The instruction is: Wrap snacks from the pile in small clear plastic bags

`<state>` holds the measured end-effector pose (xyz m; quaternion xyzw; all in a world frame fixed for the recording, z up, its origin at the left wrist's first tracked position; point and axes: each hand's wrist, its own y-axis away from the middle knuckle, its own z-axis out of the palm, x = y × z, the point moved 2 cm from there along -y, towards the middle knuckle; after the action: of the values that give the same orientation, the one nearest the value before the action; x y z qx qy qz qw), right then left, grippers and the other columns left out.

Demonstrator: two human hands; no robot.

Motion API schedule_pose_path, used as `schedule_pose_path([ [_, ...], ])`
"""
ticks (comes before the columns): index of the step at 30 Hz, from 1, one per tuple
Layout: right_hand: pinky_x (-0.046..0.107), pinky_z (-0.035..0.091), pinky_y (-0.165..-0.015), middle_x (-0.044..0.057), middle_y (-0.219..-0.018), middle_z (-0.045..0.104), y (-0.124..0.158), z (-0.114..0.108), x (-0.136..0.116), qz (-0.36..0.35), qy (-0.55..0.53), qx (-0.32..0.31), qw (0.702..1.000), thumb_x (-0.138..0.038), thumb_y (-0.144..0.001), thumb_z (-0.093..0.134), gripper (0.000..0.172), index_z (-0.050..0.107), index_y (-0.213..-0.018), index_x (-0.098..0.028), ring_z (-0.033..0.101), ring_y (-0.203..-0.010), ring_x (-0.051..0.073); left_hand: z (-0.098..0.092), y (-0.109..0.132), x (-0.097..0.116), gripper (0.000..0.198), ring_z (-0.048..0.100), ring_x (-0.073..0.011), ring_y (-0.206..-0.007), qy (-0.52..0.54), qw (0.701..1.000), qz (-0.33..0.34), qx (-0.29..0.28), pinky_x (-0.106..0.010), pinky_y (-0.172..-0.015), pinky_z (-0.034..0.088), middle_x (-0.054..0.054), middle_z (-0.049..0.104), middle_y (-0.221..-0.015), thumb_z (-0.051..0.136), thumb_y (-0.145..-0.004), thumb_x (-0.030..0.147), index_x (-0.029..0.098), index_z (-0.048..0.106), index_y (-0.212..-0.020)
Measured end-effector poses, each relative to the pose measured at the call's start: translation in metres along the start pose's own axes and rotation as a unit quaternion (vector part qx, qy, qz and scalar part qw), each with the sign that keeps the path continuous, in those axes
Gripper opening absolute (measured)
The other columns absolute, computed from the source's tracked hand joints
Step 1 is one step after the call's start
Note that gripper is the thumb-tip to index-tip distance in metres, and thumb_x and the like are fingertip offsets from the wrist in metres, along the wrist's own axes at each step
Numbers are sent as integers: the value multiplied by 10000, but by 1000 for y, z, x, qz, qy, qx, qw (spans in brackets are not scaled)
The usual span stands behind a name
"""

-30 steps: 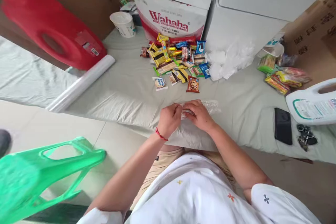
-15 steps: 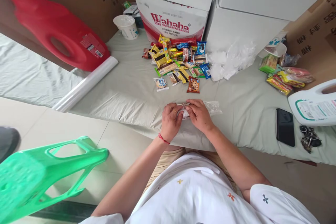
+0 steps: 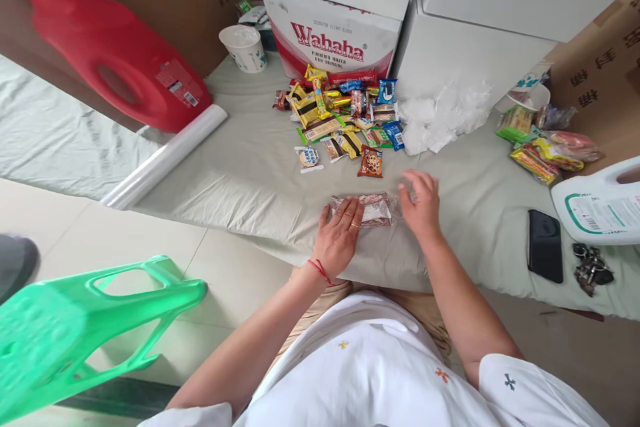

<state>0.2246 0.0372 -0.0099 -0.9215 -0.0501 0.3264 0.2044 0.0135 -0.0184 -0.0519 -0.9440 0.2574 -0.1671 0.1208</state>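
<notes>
My left hand (image 3: 342, 230) lies flat, fingers stretched out, on the left part of a brown-and-white snack packet (image 3: 376, 211) in clear plastic near the bed's front edge. My right hand (image 3: 421, 205) is just right of the packet, its fingers bent and apart. Clear plastic film (image 3: 395, 203) sticks out from the packet's right end close to the right thumb; whether they touch I cannot tell. Beyond the hands lie a brown cookie packet (image 3: 371, 162), a white cookie packet (image 3: 309, 158) and a heap of wrapped snacks (image 3: 340, 107).
Crumpled clear plastic bags (image 3: 440, 117) lie right of the heap, before white boxes. At left are a red jug (image 3: 135, 67), a plastic film roll (image 3: 167, 159) and a green stool (image 3: 100, 320). A phone (image 3: 545, 245), keys (image 3: 593, 270) and a white jug (image 3: 600, 203) are at right.
My right hand has come off the packet and moved right, its fingers parting. My left hand has flattened out on the packet, which now shows more of its top.
</notes>
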Motion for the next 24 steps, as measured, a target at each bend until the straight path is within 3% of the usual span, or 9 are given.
schedule_pose_path([
  [4,514,410,-1073,150,-1098,702,-9,-17,42,67,29,-141,987,-583,-899,574,634,569,-1374,-162,554,-1194,332,2,2,-2,633,399,-276,-1512,-1,1000,-9,9,-519,-1217,252,-136,467,-1600,366,-1022,146,206,256,-1642],
  [7,414,483,-903,79,-823,652,-8,-21,51,124,12,-237,964,-652,-800,661,546,697,-1081,-186,584,-1010,305,1,2,-1,622,413,-276,-1503,-1,1000,-6,9,-505,-1215,256,-134,478,-1594,374,-1027,166,205,272,-1639],
  [9,337,473,-733,16,-679,552,-6,-21,49,175,-56,-263,947,-665,-787,663,467,666,-830,-200,559,-794,231,1,2,-1,614,424,-275,-1495,0,1000,-5,10,-498,-1214,259,-131,486,-1589,385,-1029,182,209,287,-1635],
  [11,288,436,-645,-15,-668,519,-6,-21,44,213,-153,-245,933,-660,-785,665,461,604,-746,-205,510,-689,171,0,2,-1,620,428,-273,-1492,4,1000,-5,11,-497,-1216,262,-126,489,-1588,395,-1026,183,217,285,-1635],
  [14,272,449,-638,-11,-760,590,-3,-20,41,243,-214,-188,927,-647,-773,689,458,624,-864,-203,535,-684,151,-1,2,-1,633,420,-272,-1498,18,1000,-7,7,-510,-1216,269,-112,482,-1596,394,-1021,170,236,270,-1639],
  [16,271,438,-604,-17,-725,597,1,-17,39,264,-174,-187,930,-647,-773,700,478,641,-933,-200,530,-634,151,-1,2,-1,631,410,-275,-1504,29,1000,-11,0,-522,-1213,276,-104,475,-1601,385,-1022,164,247,272,-1638],
  [19,255,368,-554,-45,-604,524,7,-11,28,250,-116,-172,946,-606,-815,682,413,644,-835,-195,462,-566,138,-2,1,0,629,405,-283,-1508,42,999,-19,-9,-542,-1217,273,-104,479,-1597,380,-1020,154,264,293,-1633],
  [22,249,324,-546,-49,-564,475,8,-1,1,211,-80,-92,970,-512,-899,607,362,594,-705,-206,419,-555,128,-3,1,1,620,413,-290,-1504,45,999,-26,-14,-567,-1228,249,-110,487,-1589,380,-1018,144,272,325,-1622],
  [24,255,340,-566,-28,-601,530,8,10,-24,166,-31,-74,983,-434,-923,596,313,596,-702,-212,450,-579,138,-3,0,2,609,417,-292,-1502,47,998,-32,-19,-582,-1233,235,-112,486,-1589,376,-1021,141,272,345,-1614],
])
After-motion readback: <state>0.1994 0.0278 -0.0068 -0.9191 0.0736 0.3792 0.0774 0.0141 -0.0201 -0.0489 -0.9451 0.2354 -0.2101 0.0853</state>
